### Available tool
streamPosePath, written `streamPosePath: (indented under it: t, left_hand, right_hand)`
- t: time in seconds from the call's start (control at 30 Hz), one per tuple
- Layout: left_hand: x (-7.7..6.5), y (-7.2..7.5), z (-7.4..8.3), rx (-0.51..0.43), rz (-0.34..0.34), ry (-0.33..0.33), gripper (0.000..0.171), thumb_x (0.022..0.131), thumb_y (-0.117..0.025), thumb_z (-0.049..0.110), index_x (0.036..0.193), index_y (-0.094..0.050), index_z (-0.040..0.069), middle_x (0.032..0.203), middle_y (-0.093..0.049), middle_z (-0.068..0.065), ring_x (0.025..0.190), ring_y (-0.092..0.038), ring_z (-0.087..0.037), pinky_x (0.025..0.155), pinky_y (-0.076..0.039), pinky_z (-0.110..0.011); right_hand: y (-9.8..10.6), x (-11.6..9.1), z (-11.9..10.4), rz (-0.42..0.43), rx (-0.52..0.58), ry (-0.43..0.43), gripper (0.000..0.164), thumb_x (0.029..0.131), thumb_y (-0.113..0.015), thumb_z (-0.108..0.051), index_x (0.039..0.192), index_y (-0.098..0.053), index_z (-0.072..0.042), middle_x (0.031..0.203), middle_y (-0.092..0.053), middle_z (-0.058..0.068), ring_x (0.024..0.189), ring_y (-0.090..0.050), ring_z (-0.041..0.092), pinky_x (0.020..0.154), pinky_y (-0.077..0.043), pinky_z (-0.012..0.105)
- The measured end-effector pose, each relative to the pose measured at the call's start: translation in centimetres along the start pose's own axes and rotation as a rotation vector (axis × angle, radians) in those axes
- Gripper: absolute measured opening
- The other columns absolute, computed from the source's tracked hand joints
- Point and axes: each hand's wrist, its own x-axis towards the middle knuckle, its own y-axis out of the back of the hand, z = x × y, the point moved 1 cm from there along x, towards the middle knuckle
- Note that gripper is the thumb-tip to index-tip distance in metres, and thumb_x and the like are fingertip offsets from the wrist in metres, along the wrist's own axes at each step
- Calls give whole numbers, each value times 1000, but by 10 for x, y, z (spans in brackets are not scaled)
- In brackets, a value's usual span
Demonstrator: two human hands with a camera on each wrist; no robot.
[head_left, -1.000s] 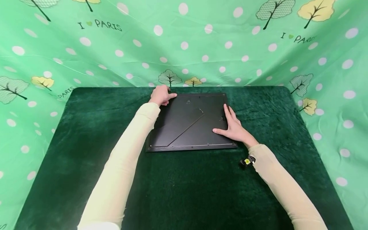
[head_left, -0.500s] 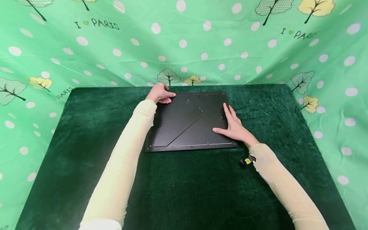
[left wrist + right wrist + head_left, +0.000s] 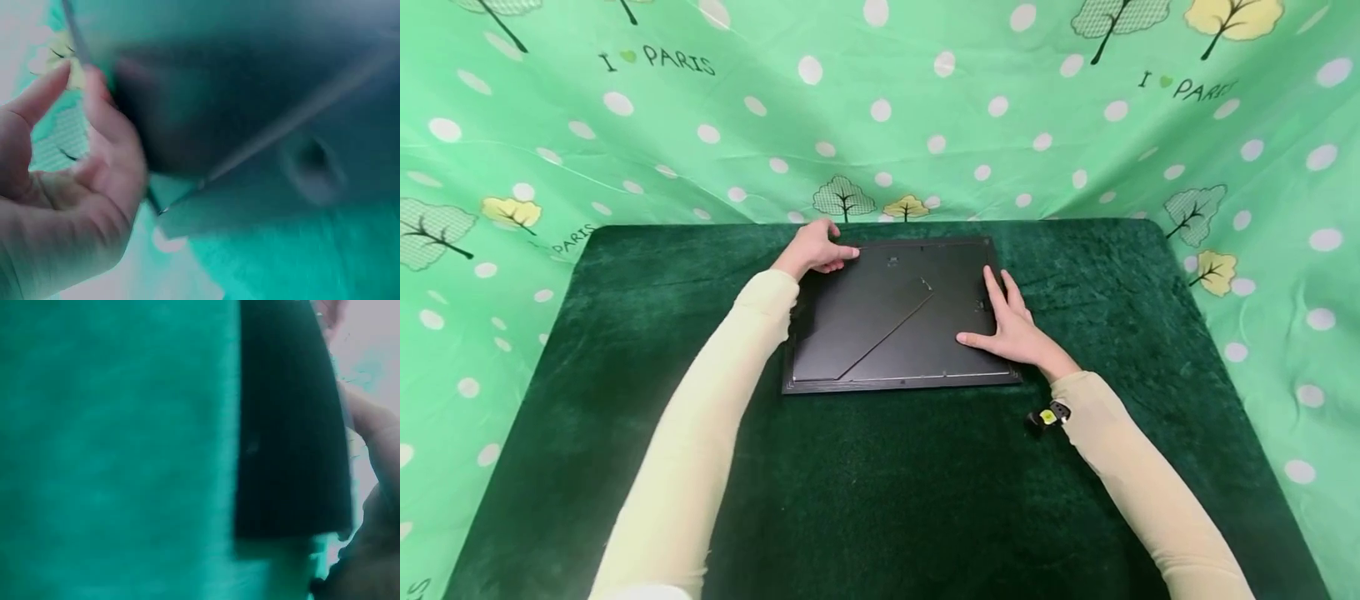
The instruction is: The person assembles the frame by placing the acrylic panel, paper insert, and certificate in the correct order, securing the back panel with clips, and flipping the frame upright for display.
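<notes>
A black picture frame point(image 3: 850, 312) lies face down, its back panel crossed by the slanting line of a stand flap. At its far left corner, my left hand point(image 3: 815, 248) pinches the edge; the thumb lies on the back and the other fingers bend over the side. The blurred left wrist view has the hand point(image 3: 81, 200) beside the frame's edge. My right hand point(image 3: 1015, 333) rests spread on the right side, thumb on the panel and straight fingers along the border. In the right wrist view the frame's dark side point(image 3: 294, 437) partly hides that hand.
The frame lies on a dark green velvety tabletop point(image 3: 880, 475). A light green curtain point(image 3: 895, 92) with dots and trees hangs behind and at both sides. A small black device point(image 3: 1048, 417) is worn at the right wrist.
My left wrist and forearm have shifted a little left while the fingers stay at the frame's corner. The right hand's fingers have spread slightly. The frame has not visibly moved.
</notes>
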Motion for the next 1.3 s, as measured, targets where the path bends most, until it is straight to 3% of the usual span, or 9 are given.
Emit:
streamPosePath:
  t: [0.07, 0.17, 0.27, 0.37, 0.57, 0.77, 0.87, 1.13, 1.3]
  left_hand:
    - [-7, 3, -6, 123, 29, -45, 64, 89, -70, 26, 138, -38, -2, 113, -59, -21, 96, -60, -31, 83, -49, -42]
    - [-16, 9, -17, 270, 88, -116, 61, 89, -71, 26, 135, -42, -2, 118, -54, -24, 104, -53, -38, 88, -43, -47]
    - [-22, 16, -31, 301, 104, -141, 61, 89, -71, 27, 135, -43, 0, 117, -52, -25, 109, -48, -39, 92, -39, -49]
    - [-26, 20, -43, 295, 99, -134, 63, 89, -71, 29, 138, -42, 3, 129, -41, -28, 120, -38, -41, 95, -36, -52]
    - [-26, 18, -49, 215, 45, -88, 67, 91, -69, 28, 145, -35, 10, 148, -17, -32, 135, -23, -44, 100, -34, -54]
    - [-24, 15, -43, 173, -11, -26, 66, 93, -66, 27, 146, -30, 12, 148, -22, -27, 124, -37, -39, 92, -40, -49]
    - [-25, 17, -43, 160, -24, -12, 66, 93, -66, 26, 146, -30, 13, 147, -21, -27, 119, -40, -38, 88, -42, -47]
    - [-27, 23, -50, 165, -35, 5, 65, 94, -65, 26, 146, -29, 11, 150, -19, -26, 136, -26, -40, 101, -34, -51]
    - [-27, 21, -47, 154, -37, 1, 66, 93, -66, 28, 145, -29, 10, 148, -19, -28, 128, -34, -40, 91, -42, -47]
  right_hand:
    - [3, 4, -6, 34, -48, 39, 110, 82, -72, -52, 156, 4, -22, 157, 15, 18, 142, 13, 40, 104, -7, 69]
    - [8, 15, -22, 96, -108, 140, 96, 82, -74, -45, 156, -17, -18, 157, -2, 21, 143, 7, 41, 103, -9, 69]
    - [8, 35, -44, 130, -100, 247, 74, 85, -74, -36, 147, -40, -14, 148, -25, 22, 138, -14, 43, 103, -18, 63]
    - [2, 62, -64, 111, -32, 300, 53, 88, -71, -27, 135, -53, -9, 135, -40, 19, 126, -31, 40, 100, -26, 56]
    - [-11, 116, -87, 56, 67, 266, 38, 93, -65, -14, 129, -58, -5, 125, -52, 16, 118, -40, 33, 100, -30, 47]
    - [-20, 147, -102, 20, 10, 192, 32, 94, -64, -15, 125, -59, -13, 124, -51, 9, 116, -36, 31, 94, -23, 50]
    - [-23, 155, -108, -21, -36, 161, 29, 94, -63, -17, 123, -58, -16, 126, -48, 7, 116, -32, 31, 90, -19, 52]
    - [-23, 161, -125, -165, -55, 138, 24, 95, -59, -15, 119, -53, -17, 127, -39, 8, 112, -25, 30, 87, -14, 51]
    - [-21, 163, -128, -185, -110, 94, 22, 95, -57, -14, 116, -51, -18, 124, -39, 6, 111, -26, 29, 86, -15, 49]
